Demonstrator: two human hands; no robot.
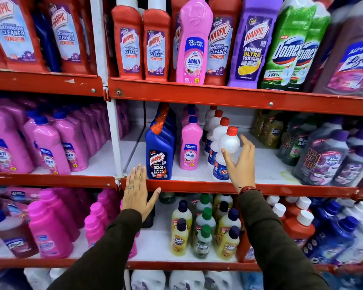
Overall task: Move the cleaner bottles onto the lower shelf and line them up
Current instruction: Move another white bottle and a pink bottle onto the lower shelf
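Retail shop aisle. Red metal shelving (pixel 197 95) in tiers carries dense rows of branded cleaner bottles (pixel 189 45). One label at right reads "Buy 1 Get 1 Free" (pixel 310 160).

Red shelf rails (pixel 197 95) everywhere, white boards. Front of the middle row, a white bottle (pixel 225 155) with red cap and blue label; beside it a pink Shakti bottle (pixel 189 150), blue-capped, and a blue Harpic bottle (pixel 159 158) with orange nozzle. Dark olive sleeves (pixel 268 237).

Red metal shelving (pixel 197 95) — white uprights (pixel 113 130), white shelf boards (pixel 260 164), evenly lit shop aisle
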